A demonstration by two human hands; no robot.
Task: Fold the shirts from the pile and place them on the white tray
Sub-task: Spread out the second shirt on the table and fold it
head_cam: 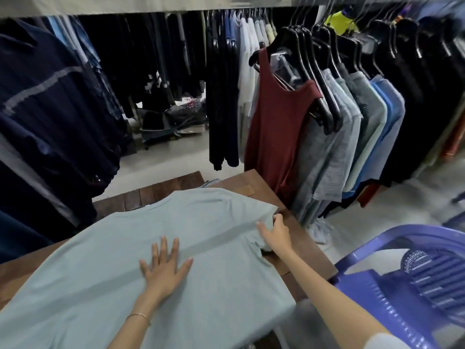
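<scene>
A pale green t-shirt (105,268) lies spread out flat over the brown wooden table (302,250), its neck end pointing away from me. My left hand (164,268) rests palm down on the shirt's middle with fingers spread. My right hand (275,234) pinches the right sleeve of the shirt near the table's right edge. No white tray and no pile of shirts show in this view.
A purple plastic chair (402,280) stands close at the lower right. Racks of hanging clothes surround the table: a dark red tank top (276,127) and grey and blue shirts at the right, dark garments at the left and back.
</scene>
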